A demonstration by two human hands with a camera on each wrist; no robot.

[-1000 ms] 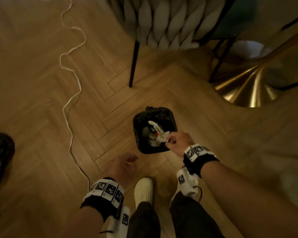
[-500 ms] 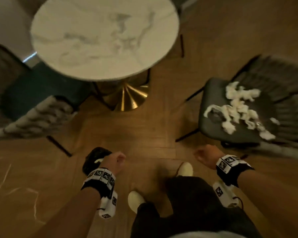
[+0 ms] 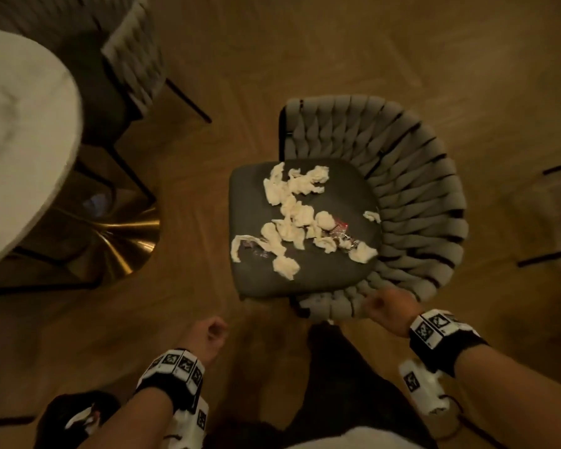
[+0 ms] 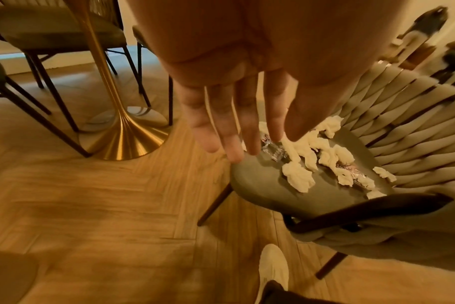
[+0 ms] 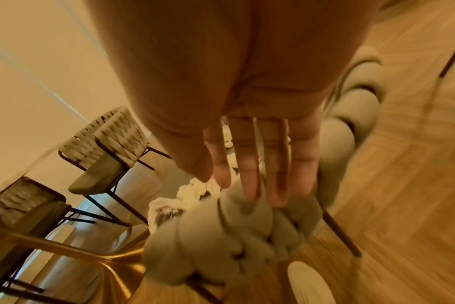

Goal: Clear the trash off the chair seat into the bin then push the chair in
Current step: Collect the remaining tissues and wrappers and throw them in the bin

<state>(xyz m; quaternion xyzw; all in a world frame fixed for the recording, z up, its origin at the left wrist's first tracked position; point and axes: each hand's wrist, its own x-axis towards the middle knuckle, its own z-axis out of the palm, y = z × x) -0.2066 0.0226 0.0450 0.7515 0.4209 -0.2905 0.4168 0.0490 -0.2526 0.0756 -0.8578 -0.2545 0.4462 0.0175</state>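
The chair's dark seat [image 3: 256, 196] carries several crumpled white tissues [image 3: 292, 209] and some foil wrappers [image 3: 340, 231]. Its grey woven back [image 3: 412, 202] wraps round the right side. My right hand [image 3: 381, 306] hovers empty at the near end of the woven arm, with relaxed fingers [image 5: 260, 168] over the weave [image 5: 234, 236]. My left hand [image 3: 208, 335] hangs empty over the floor, left of the seat's near corner; its fingers [image 4: 229, 131] are loose above the seat edge [image 4: 260, 185] and the tissues [image 4: 299, 174]. The black-lined bin [image 3: 59, 413] stands at my lower left, behind my left forearm.
A round marble table [image 3: 20, 140] on a gold pedestal base [image 3: 117, 234] stands to the left of the chair. A second woven chair [image 3: 133, 56] sits at the table's far side. My shoes and legs are below, on the herringbone wood floor.
A second ago my right hand held trash over the bin. I have since turned right to the chair; both hands are empty and have moved toward the seat.
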